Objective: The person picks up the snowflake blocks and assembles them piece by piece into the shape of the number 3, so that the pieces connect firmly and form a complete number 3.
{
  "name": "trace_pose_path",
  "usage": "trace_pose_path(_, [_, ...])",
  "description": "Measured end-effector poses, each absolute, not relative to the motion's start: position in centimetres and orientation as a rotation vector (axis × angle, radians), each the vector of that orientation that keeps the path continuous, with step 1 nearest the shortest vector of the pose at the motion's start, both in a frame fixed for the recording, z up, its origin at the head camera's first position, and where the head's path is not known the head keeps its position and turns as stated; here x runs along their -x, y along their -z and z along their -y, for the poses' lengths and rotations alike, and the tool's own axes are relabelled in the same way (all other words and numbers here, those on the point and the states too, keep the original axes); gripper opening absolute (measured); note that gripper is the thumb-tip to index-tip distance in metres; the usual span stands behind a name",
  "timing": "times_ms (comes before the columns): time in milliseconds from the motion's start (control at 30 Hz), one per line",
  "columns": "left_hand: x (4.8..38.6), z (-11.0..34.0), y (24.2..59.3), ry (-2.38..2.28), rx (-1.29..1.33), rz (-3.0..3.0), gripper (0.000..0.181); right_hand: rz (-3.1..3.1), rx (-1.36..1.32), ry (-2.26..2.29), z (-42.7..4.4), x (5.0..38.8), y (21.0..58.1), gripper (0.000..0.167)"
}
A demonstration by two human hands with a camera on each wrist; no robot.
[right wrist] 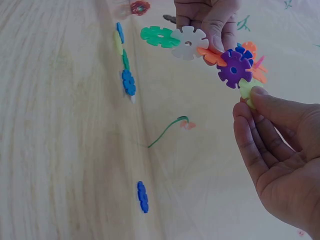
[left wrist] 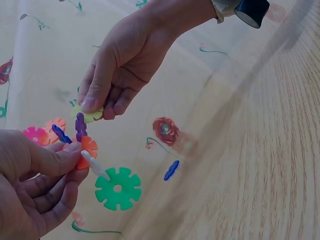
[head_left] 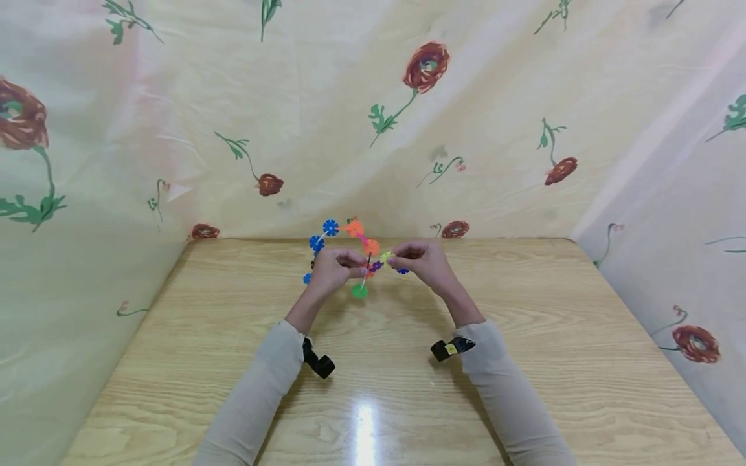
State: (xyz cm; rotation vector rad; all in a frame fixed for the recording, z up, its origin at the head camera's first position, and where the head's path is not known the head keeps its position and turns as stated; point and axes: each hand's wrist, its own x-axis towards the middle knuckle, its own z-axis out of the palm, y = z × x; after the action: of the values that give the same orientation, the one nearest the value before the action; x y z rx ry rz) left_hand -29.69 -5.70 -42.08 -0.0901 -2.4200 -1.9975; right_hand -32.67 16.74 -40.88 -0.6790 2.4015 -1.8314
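Both hands hold a chain of slotted, flower-shaped plastic discs above the table. With thumb and fingers the left hand (head_left: 331, 270) pinches the chain at an orange disc (left wrist: 88, 151). From there a white disc (right wrist: 189, 43) and a green disc (right wrist: 159, 36) stick out to one side. A purple disc (right wrist: 235, 70) stands at the orange one's other side. The right hand (head_left: 428, 262) pinches a yellow-green disc (right wrist: 248, 91) against the purple disc's edge; how deep their slots interlock I cannot tell. More orange, pink and blue discs (head_left: 331, 227) curve up behind the left hand.
On the wooden table (head_left: 373, 362) lies a loose blue disc (right wrist: 143, 197), beyond the right hand. Several blue, green and yellow discs (right wrist: 128, 82) lie further left near the table's back edge. A flower-printed cloth (head_left: 326, 116) hangs behind and at the sides.
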Motion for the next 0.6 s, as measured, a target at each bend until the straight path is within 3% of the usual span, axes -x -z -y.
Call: trace_pose_path(600, [30.2, 5.86, 42.94, 1.999, -0.058, 2.543, 0.01, -2.365, 0.58, 1.73, -16.72, 33.11, 41.47, 0.015])
